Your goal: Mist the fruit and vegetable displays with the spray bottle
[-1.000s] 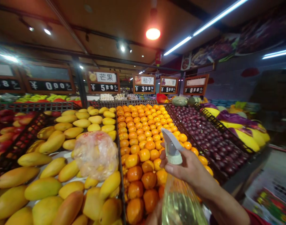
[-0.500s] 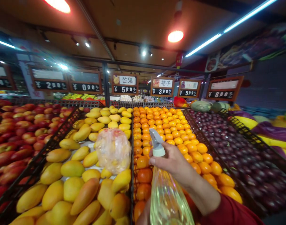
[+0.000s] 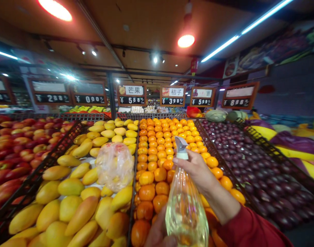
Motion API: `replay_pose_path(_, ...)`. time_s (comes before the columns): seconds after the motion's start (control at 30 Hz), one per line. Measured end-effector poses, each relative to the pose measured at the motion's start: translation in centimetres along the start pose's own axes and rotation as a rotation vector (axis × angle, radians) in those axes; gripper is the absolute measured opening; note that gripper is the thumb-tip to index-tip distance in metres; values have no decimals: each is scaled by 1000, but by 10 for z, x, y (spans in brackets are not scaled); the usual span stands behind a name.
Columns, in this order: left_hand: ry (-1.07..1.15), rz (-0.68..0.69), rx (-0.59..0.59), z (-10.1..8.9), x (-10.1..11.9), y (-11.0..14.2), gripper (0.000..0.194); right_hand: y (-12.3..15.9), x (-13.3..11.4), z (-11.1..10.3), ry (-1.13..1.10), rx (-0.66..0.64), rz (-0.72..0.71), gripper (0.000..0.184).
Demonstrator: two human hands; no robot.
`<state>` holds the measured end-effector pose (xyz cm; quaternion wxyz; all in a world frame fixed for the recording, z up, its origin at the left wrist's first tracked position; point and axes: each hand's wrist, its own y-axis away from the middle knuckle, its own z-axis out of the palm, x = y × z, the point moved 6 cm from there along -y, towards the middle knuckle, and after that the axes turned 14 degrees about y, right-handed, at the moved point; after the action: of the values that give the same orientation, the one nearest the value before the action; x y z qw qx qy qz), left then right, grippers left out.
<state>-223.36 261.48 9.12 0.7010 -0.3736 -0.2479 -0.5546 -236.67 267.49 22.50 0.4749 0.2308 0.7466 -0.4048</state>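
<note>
My right hand (image 3: 198,170) is wrapped round the neck of a clear spray bottle (image 3: 186,209) with a pale trigger head (image 3: 181,148), held upright above the bin of oranges (image 3: 159,151). My left hand (image 3: 157,233) shows only in part at the bottom edge, against the bottle's lower left side; its fingers are mostly out of view. The bottle holds clear liquid. To the left lies a bin of yellow mangoes (image 3: 74,192) with a filled clear plastic bag (image 3: 115,165) resting on top.
Black wire dividers (image 3: 133,192) separate the bins. Red fruit (image 3: 20,147) fills the far left bin, dark purple fruit (image 3: 247,161) the right one. Price boards (image 3: 172,96) hang behind the display. Yellow and purple fruit (image 3: 288,140) lies at the far right.
The view has swung left and then settled. My right hand with the bottle has risen slightly and shifted a little right over the oranges. The fruit has not moved.
</note>
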Motion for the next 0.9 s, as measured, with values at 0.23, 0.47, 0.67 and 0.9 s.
replay_pose_path(0.23,237,-5,-191,38,-28,-19,60,9,1,-40,26,50,-22,29)
replay_pose_path(0.47,252,-40,-178,50,-52,-30,59,22,5,-74,14,119,-30,30)
replay_pose_path(0.67,296,-77,-262,80,-56,-37,49,29,8,-101,-17,131,-33,30)
replay_pose_path(0.9,96,-110,-289,104,-68,-60,67,34,4,-148,-31,219,-51,31)
